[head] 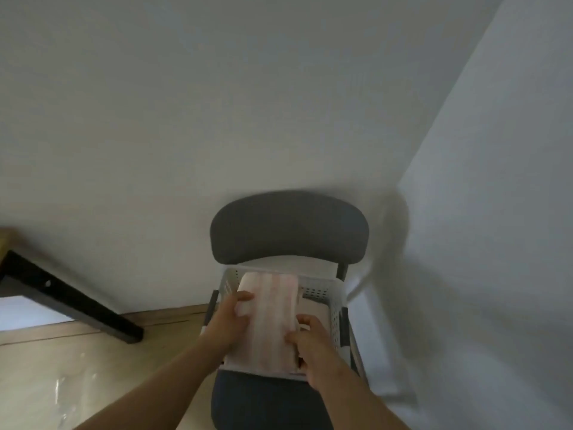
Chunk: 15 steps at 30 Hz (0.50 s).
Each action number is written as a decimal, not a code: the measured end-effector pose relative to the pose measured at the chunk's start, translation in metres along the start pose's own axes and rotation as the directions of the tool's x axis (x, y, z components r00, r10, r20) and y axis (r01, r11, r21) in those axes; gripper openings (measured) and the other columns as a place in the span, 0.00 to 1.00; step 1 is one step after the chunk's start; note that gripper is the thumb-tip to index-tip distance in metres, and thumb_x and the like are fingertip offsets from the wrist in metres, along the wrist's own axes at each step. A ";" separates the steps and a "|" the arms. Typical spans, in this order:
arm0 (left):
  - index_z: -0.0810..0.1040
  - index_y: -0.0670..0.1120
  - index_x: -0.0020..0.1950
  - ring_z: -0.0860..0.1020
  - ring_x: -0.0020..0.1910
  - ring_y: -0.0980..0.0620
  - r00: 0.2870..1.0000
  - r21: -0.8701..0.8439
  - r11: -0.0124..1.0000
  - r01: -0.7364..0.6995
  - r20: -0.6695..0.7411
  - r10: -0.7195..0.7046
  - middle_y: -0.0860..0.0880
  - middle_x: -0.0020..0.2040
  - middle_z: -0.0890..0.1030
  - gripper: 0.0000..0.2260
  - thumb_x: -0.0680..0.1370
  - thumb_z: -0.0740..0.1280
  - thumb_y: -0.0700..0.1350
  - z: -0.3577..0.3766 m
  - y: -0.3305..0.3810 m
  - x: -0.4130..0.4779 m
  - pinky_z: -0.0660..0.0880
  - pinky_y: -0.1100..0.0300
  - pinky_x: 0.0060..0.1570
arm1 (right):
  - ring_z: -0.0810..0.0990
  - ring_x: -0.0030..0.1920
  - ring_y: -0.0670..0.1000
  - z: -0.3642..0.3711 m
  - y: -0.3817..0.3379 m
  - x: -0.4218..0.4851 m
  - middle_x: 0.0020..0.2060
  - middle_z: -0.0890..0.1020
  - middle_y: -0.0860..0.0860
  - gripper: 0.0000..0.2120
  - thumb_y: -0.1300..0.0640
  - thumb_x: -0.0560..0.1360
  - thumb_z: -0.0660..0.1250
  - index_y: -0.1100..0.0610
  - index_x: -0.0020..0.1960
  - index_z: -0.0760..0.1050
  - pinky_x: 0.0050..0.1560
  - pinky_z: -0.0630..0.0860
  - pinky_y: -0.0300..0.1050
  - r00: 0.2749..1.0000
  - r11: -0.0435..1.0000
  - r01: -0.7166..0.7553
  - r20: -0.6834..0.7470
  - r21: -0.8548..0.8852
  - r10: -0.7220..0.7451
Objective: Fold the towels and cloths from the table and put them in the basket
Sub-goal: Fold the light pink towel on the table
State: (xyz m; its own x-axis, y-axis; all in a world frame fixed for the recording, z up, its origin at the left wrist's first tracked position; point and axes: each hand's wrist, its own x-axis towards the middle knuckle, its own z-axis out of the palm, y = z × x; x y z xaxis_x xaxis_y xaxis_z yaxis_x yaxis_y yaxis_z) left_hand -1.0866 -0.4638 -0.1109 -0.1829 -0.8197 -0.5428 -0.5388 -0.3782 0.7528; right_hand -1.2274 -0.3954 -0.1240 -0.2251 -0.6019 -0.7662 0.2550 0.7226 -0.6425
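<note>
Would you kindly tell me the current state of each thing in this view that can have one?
towel: folded, held at the basket's top by both hands.
basket: resting on the chair seat, open-topped.
pale cloth: lying inside the basket, mostly hidden.
left hand: grips the towel's left edge.
right hand: grips the towel's right edge.
chair: upright, carrying the basket.

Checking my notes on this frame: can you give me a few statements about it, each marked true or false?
1. The left hand and the right hand both hold the towel. True.
2. The basket sits on the floor. False: it sits on the chair.
3. The towel is blue. False: it is pale pink with stripes.
4. The basket has perforated walls. True.
</note>
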 end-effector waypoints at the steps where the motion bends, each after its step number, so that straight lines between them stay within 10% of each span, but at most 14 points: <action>1: 0.68 0.57 0.58 0.72 0.51 0.47 1.000 0.044 0.999 0.021 0.006 -0.021 0.45 0.61 0.70 0.16 0.79 0.57 0.36 -0.004 -0.003 0.013 0.70 0.57 0.44 | 0.74 0.52 0.54 0.007 -0.002 0.012 0.52 0.74 0.52 0.13 0.64 0.77 0.59 0.51 0.59 0.67 0.57 0.76 0.52 0.999 0.999 -0.032 -0.004 -0.003 0.032; 12: 0.64 0.54 0.70 0.75 0.58 0.47 0.979 0.568 0.822 -0.033 0.184 -0.088 0.46 0.64 0.72 0.17 0.81 0.57 0.49 -0.008 -0.060 0.089 0.74 0.54 0.58 | 0.74 0.46 0.51 0.056 0.023 0.107 0.50 0.74 0.53 0.11 0.68 0.76 0.56 0.54 0.53 0.67 0.35 0.72 0.40 0.975 0.970 -0.207 -0.102 -0.124 0.195; 15: 0.61 0.48 0.74 0.74 0.59 0.44 0.978 0.627 0.778 0.045 0.130 -0.161 0.43 0.65 0.71 0.21 0.80 0.58 0.44 0.004 -0.060 0.092 0.72 0.55 0.55 | 0.76 0.51 0.55 0.058 0.033 0.119 0.56 0.77 0.56 0.12 0.68 0.76 0.58 0.55 0.56 0.70 0.47 0.78 0.48 0.974 0.951 -0.221 -0.089 -0.215 0.206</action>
State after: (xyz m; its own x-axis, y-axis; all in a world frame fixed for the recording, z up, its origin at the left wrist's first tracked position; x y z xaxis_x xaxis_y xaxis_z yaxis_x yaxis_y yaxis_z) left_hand -1.0742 -0.5152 -0.2076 -0.1994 -0.6852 -0.7005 -0.9427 -0.0611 0.3281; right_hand -1.1909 -0.4625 -0.2371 -0.2507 -0.4071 -0.8783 0.0898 0.8936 -0.4398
